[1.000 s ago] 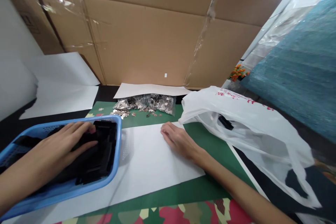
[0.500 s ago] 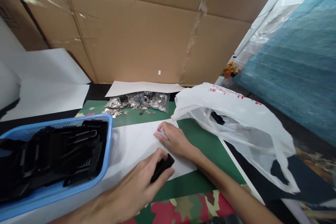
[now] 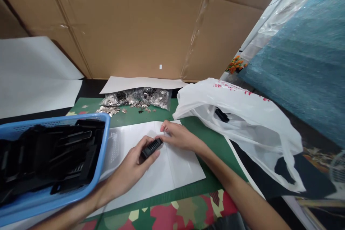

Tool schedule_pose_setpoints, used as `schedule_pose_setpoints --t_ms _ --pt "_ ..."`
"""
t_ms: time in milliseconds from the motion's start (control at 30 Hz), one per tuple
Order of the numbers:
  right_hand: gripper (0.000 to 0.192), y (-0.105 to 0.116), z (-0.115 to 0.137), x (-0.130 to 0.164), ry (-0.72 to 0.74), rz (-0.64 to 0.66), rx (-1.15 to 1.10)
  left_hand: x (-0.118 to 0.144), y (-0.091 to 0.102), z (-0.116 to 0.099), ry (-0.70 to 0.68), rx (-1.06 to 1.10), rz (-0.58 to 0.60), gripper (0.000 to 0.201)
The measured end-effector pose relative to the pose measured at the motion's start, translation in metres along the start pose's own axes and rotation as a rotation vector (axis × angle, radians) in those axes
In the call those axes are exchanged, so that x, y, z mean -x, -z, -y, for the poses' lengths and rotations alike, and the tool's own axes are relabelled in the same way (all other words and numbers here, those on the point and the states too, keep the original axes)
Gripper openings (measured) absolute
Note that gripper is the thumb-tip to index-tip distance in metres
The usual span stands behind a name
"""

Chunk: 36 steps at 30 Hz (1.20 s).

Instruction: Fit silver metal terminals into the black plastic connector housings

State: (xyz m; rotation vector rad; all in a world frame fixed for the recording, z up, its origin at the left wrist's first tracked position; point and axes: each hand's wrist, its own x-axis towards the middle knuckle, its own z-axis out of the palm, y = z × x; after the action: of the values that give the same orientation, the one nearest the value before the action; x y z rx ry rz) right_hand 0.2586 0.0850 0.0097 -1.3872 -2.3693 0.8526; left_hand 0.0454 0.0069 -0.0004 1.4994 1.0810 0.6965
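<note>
My left hand [image 3: 136,163] is closed around a black ribbed plastic part [image 3: 151,148], thumb on the near side and fingers on the far side. It holds the part tilted over a white paper sheet [image 3: 178,170]. My right hand [image 3: 176,134] is just beyond the part's far end, thumb tip against or very near it. Its fingers are curled in, and whatever they may pinch is too small or hidden to make out. On the left, a blue plastic basket [image 3: 107,133] is filled with black plastic parts [image 3: 54,154].
Clear bags of small metal pieces [image 3: 137,99] lie at the back, with loose pieces [image 3: 107,110] before them. To the right, a white plastic bag [image 3: 242,104] gapes around a black part [image 3: 222,115]. A cardboard wall [image 3: 129,28] stands behind the green mat [image 3: 215,154].
My left hand has moved away from me and left with the black part, turning its ribbed face into view. The part's end now meets or nearly meets my right hand. The camera view has shifted slightly.
</note>
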Motion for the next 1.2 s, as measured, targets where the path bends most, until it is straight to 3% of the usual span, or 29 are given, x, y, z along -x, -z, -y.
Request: schedule_pose_setpoints --t_ms 300,567,700,833,933,1033,1200 --pt "0.017 0.007 0.009 -0.005 0.079 0.069 -0.124 -0.005 -0.002 0.006 0.005 0.096 -0.115 0.033" --pt "0.002 0.007 0.018 0.004 0.199 0.029 -0.242 -0.006 -0.004 0.012 -0.009 0.111 -0.183 0.029" --pt "0.019 0.004 0.011 0.016 0.282 -0.051 -0.173 -0.007 0.001 0.009 0.008 0.212 -0.193 0.032" --pt "0.026 0.002 0.006 0.028 0.176 -0.216 -0.37 -0.011 0.009 0.01 0.031 0.478 -0.142 0.031" --pt "0.027 -0.004 0.015 0.034 0.147 -0.158 -0.524 -0.012 0.012 0.011 0.047 0.598 -0.083 0.031" --pt "0.025 -0.014 0.029 0.035 0.221 -0.082 -0.611 -0.012 0.012 0.008 0.071 0.679 -0.017 0.033" --pt "0.023 -0.024 0.035 0.031 0.292 -0.129 -0.499 -0.012 0.012 0.002 0.12 0.792 0.086 0.041"
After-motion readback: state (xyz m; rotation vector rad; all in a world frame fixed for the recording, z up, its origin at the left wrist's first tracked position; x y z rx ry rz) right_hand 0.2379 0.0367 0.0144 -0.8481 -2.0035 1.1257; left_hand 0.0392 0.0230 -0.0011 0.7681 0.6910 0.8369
